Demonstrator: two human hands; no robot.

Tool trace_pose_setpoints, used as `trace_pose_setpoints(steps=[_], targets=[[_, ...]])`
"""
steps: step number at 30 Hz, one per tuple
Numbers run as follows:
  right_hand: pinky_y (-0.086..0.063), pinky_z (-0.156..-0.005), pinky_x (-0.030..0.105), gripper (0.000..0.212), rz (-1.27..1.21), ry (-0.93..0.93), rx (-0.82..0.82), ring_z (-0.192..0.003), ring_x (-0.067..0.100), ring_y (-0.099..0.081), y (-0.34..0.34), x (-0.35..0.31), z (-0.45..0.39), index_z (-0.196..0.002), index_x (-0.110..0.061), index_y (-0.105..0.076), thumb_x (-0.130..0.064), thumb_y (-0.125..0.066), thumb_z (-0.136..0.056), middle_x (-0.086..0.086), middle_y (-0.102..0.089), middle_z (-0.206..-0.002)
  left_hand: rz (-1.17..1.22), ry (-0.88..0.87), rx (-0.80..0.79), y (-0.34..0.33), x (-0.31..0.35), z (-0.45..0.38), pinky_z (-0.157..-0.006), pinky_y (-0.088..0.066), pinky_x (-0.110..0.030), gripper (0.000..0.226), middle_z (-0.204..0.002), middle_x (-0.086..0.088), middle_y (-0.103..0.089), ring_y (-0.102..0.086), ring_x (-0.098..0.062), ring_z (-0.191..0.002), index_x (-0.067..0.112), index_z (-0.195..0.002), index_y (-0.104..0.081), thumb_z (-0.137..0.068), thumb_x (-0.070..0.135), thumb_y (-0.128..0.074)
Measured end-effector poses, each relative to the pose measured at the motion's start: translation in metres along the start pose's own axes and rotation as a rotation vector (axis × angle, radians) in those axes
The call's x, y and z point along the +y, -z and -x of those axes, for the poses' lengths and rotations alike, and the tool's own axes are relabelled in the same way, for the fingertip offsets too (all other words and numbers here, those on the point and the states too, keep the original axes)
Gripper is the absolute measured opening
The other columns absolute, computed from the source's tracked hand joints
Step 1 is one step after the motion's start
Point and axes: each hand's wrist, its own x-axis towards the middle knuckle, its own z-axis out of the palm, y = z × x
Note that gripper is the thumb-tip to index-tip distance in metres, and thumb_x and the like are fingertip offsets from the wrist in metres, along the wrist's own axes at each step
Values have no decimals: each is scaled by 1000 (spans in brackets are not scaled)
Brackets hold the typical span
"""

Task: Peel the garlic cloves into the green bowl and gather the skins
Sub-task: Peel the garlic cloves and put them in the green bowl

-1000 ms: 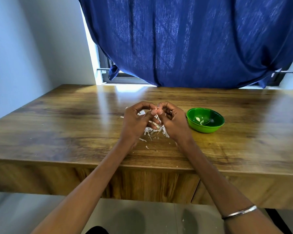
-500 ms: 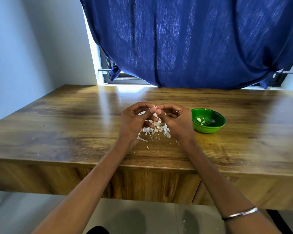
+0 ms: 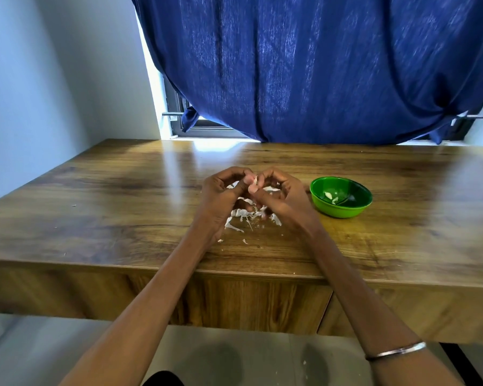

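My left hand (image 3: 221, 195) and my right hand (image 3: 283, 197) meet above the middle of the wooden table (image 3: 123, 218), fingers curled. Between their fingertips they pinch a small pale garlic clove (image 3: 254, 181), mostly hidden by the fingers. Under and between the hands lies a loose heap of white garlic skins (image 3: 244, 215), with a few flakes scattered toward the front edge. The green bowl (image 3: 343, 211) stands just right of my right hand and holds a few peeled cloves (image 3: 331, 196).
A dark blue curtain (image 3: 304, 65) hangs over the window behind the table. The table's front edge (image 3: 234, 271) runs below my wrists, with grey floor beneath. A metal bangle (image 3: 396, 351) circles my right forearm.
Both hands have stayed together over the skins, shifting slightly and working the clove between the fingertips. The bowl has not moved.
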Motion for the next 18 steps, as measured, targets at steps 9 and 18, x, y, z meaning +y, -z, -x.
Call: trace_pose_setpoints(steps=[9,18], targets=[[-58,-58,24,16,59,2,179,-73,8,-72,-3,5,-5,-100,-10,-72,-8,-78,-86,0,-75,-89,-26,-44,128,-4,-6,-3,-49,-50,-23,3,-71,-3,-72,-59,-14,-54,8,-91,-71,-92,4,-71],[-60,-59,28,9,74,15,239,-75,14,-75,-2,6,-5,-94,-14,-75,-12,-79,-86,-2,-77,-90,-223,-154,209,-6,-9,-3,-49,-51,-28,5,-73,0,-71,-62,-18,-51,5,-87,-72,-91,3,-73]])
